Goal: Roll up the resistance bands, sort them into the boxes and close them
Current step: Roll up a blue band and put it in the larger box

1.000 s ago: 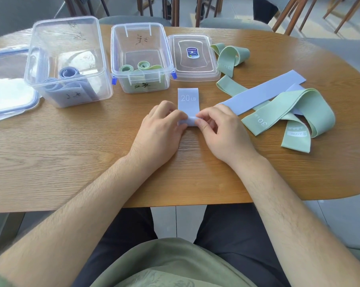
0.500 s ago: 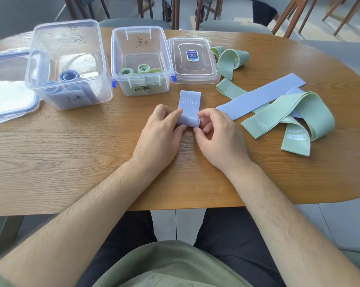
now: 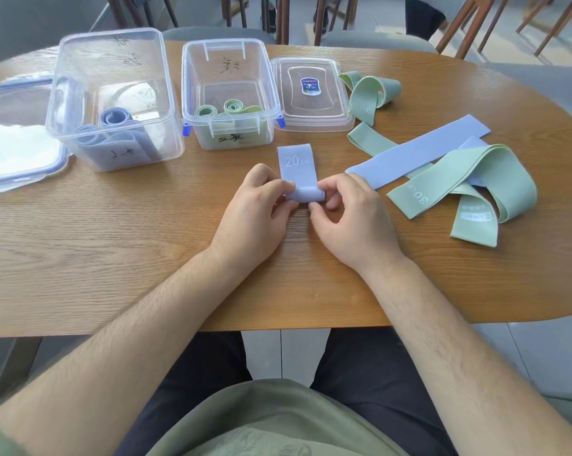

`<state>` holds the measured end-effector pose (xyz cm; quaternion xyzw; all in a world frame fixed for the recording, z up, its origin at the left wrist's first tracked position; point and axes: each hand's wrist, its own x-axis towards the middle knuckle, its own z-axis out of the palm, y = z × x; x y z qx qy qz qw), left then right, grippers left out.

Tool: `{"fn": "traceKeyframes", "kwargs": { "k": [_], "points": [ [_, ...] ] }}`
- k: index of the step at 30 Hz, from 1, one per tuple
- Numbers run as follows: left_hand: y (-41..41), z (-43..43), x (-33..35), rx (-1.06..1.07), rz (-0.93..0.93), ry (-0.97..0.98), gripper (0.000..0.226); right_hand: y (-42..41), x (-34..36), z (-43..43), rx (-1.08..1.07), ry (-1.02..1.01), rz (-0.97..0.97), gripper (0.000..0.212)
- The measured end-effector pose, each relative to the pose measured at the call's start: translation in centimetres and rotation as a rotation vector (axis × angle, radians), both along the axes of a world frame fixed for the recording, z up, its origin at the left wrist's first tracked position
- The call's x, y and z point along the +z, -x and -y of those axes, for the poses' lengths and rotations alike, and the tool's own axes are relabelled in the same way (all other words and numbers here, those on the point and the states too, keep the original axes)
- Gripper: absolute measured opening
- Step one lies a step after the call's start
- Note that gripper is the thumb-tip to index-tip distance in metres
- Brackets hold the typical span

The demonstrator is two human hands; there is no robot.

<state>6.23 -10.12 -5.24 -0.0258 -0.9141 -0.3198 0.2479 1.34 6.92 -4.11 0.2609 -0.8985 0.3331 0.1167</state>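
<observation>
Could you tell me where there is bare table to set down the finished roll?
Bare wood lies left of the left hand, in front of the large box, and along the near edge. Right of the right hand, loose bands crowd it.

Counts: 2 clear boxes (image 3: 113,100) (image 3: 228,93), both open. 2 lids (image 3: 311,90) (image 3: 18,136) off, on the table. Loose bands: 2 blue (image 3: 296,166) (image 3: 419,156), about 3 green (image 3: 370,93) (image 3: 468,179) (image 3: 475,222), overlapping, so the green count is uncertain. Rolled in boxes: 2 green (image 3: 225,110), roughly 2 blue (image 3: 113,126).
</observation>
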Motion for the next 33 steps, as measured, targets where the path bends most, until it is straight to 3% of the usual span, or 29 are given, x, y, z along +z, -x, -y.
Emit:
{"fn": "traceKeyframes", "kwargs": {
  "k": [12, 22, 26, 33],
  "points": [
    [-0.1, -0.5, 0.3, 0.057, 0.051, 0.129, 0.021, 0.1, -0.1, -0.3, 0.030, -0.006, 0.018, 0.015],
    [-0.2, -0.6, 0.4, 0.101, 0.139, 0.144, 0.029, 0.4, -0.2, -0.1, 0.011, 0.076, 0.028, 0.012],
    [0.6, -0.5, 0.4, 0.104, 0.169, 0.117, 0.025, 0.7, -0.4, 0.0, 0.015, 0.019, 0.040, 0.022],
    [0.2, -0.5, 0.0, 0.078, 0.150, 0.177, 0.027, 0.4, -0.2, -0.3, 0.026, 0.018, 0.055, 0.015]
  ]
}}
